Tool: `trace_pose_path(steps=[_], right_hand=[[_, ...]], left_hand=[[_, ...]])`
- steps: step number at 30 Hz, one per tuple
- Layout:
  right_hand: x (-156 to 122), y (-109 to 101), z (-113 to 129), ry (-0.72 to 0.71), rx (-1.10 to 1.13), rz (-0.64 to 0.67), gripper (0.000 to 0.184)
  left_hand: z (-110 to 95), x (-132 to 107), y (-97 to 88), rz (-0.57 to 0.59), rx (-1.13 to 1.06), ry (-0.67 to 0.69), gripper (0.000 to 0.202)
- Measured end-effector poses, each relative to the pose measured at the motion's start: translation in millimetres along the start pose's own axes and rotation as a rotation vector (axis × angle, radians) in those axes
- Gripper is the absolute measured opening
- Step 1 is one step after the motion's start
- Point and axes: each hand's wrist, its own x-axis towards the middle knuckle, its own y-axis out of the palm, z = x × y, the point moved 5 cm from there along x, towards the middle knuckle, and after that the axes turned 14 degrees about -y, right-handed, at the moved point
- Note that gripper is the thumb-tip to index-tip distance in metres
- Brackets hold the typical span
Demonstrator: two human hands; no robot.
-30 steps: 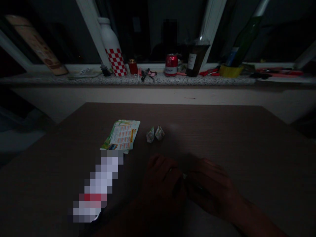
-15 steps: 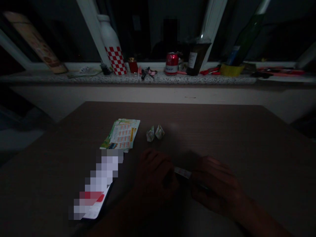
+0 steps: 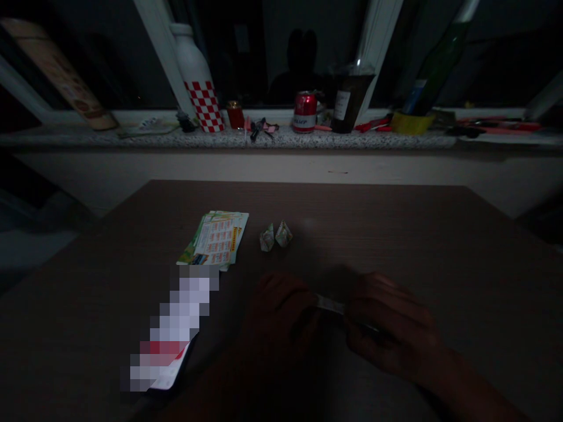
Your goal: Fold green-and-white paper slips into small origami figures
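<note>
Now, in the head view, the left hand and the right hand are holding a small paper strip between them, low over the table. Each hand is pinching one end, with the fingers closed on it. A second ago the hands were pressing together and hiding the paper, so they are drawing apart and the strip is now showing, stretched between them (it is probably folded paper, but the light is too poor to be sure). Two small folded pieces are lying just beyond the hands, beside the stack of leaflets.
</note>
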Motion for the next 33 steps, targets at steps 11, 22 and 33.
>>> trace_pose_path(steps=[11,22,33], right_hand=[[1.1,9.9,-0.3,0.006,-0.016,0.016,0.015],[-3.4,-8.4,-13.3,0.052,-0.091,-0.042,0.019],[-3.1,-11.7,-17.1,0.097,-0.076,-0.051,0.018]], left_hand=[[-11.1,-4.3,8.9,0.040,-0.004,0.144,0.008],[-3.7,-0.3,-5.2,0.037,-0.039,0.154,0.008],[4.6,1.8,-11.9,0.023,-0.080,0.035,0.005]])
